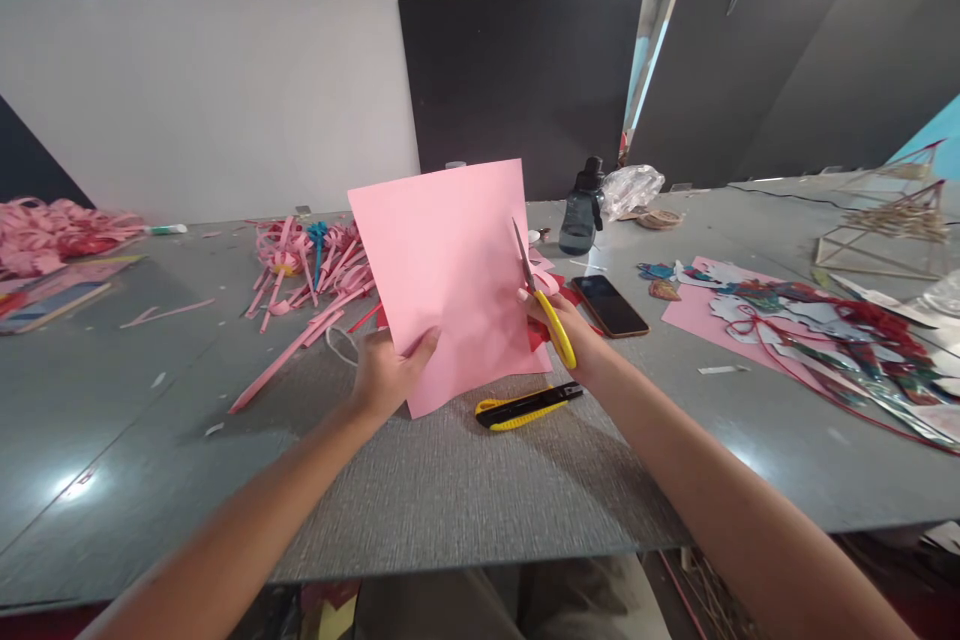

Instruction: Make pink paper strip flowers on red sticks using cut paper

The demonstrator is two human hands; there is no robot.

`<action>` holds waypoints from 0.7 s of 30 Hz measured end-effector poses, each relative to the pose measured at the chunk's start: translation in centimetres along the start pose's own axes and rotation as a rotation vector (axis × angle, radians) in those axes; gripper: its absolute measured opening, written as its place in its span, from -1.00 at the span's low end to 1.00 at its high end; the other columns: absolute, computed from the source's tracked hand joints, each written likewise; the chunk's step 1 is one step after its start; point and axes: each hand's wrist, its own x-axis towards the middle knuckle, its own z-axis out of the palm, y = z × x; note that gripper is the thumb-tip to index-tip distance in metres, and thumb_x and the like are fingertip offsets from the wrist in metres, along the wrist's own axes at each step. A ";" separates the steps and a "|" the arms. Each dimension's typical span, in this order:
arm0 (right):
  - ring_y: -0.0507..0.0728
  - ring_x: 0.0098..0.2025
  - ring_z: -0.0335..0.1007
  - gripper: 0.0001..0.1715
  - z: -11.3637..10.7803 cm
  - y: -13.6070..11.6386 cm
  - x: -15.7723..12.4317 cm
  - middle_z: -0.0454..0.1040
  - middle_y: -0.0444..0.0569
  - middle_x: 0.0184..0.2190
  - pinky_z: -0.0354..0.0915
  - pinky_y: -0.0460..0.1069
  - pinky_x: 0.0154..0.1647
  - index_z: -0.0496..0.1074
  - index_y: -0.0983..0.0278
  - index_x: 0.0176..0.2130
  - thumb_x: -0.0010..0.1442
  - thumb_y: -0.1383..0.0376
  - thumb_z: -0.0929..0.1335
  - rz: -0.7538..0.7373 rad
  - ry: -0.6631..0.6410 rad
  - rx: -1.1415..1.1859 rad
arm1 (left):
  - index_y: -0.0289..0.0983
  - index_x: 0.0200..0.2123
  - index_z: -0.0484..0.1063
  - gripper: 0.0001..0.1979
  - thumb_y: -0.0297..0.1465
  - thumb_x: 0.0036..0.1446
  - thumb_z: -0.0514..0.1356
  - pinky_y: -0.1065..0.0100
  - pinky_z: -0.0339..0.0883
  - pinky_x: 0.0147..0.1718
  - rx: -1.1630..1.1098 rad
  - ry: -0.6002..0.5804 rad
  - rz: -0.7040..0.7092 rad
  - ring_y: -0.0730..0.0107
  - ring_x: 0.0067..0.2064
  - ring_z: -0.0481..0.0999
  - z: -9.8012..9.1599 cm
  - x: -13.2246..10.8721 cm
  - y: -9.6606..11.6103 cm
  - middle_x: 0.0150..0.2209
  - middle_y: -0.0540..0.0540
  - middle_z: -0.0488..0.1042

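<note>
A sheet of pink paper [450, 270] is held up over the table, tilted toward me. My left hand [390, 365] grips its lower left edge, thumb on the front and the other fingers hidden behind. By the sheet's right edge, my right hand [574, 330] is closed on a pair of scissors [556, 330] with yellow handles. The scissors' blades point up and overlap the right part of the sheet; whether the edge lies between them I cannot tell. A yellow and black utility knife [529, 408] lies on the table just below the sheet.
Pink paper strips [322, 270] are heaped behind on the left, with a larger pile [60, 230] at far left. Right of my hands lie a phone [610, 305], a dark water bottle [581, 210] and paper cutouts with red cord [810, 320]. A stick frame [881, 240] stands at far right.
</note>
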 end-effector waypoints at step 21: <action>0.08 -0.34 0.49 -0.43 0.4 -0.1 -0.3 0.59 -0.05 -0.31 0.36 -0.04 -0.33 0.60 0.26 -0.23 -0.06 -0.09 0.60 0.025 0.008 0.055 | -0.32 -0.26 0.62 -0.74 -0.22 0.27 0.28 0.33 0.62 -0.27 -0.144 -0.003 -0.040 0.18 -0.22 0.74 0.1 0.0 0.8 -0.28 -0.17 0.71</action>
